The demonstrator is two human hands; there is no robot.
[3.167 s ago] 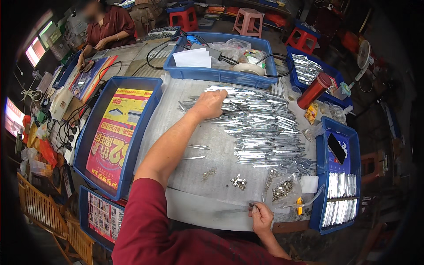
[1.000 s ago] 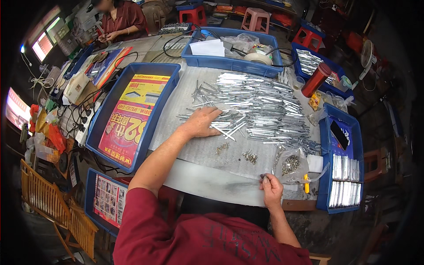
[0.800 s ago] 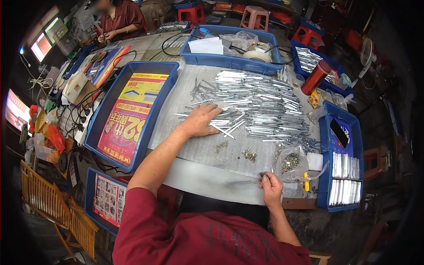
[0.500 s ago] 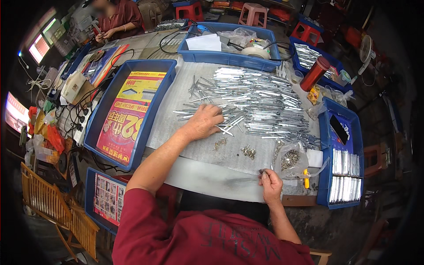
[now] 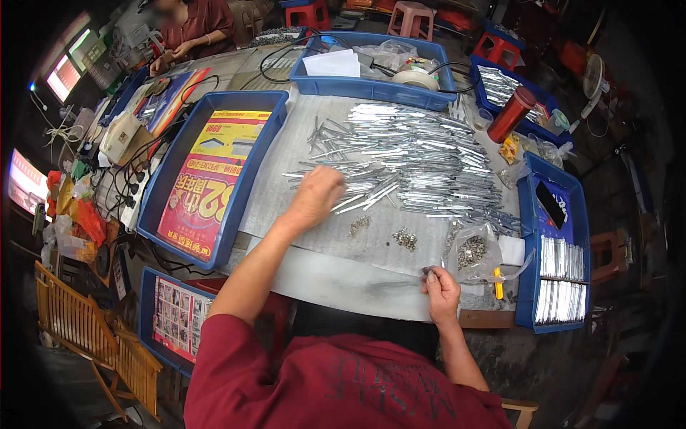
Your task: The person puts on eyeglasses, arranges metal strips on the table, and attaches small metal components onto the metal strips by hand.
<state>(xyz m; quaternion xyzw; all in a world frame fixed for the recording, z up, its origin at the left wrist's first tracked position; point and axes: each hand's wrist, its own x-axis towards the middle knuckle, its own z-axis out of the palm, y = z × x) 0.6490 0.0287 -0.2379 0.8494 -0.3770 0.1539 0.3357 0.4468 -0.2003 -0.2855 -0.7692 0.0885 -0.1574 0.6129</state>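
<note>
One broad, pale worktable (image 5: pixel 321 272) fills the middle of the room from where I stand, a thin grey sheet laid over much of it. Next in size come the blue trays: one at the left (image 5: pixel 259 175) lined with a red and yellow poster, one across the far side (image 5: pixel 371 95) with white paper and cables in it, one at the right (image 5: pixel 527 289) holding upright rows of shiny strips. Between them spreads a dense pile of thin metal strips (image 5: pixel 439 164), its loose left end fanning out untidily. A red flask (image 5: pixel 511 114) stands beyond its right side. Near the pile's near right corner sits a clear plastic bag (image 5: pixel 473 250) of small metal pieces. The left hand (image 5: pixel 319 194) is over the loose end, fingers curled; I can't tell whether it grips anything. The right hand (image 5: pixel 441 293) is at the near edge, thumb and fingers pinched together. A black phone (image 5: pixel 551 206) lies in the right tray, a yellow-handled tool (image 5: pixel 499 284) just beside the bag. Two little heaps of metal bits (image 5: pixel 405 239) lie before the strips, and smallest is a dark object (image 5: pixel 429 272) at the right fingertips, too tiny to make out.
</note>
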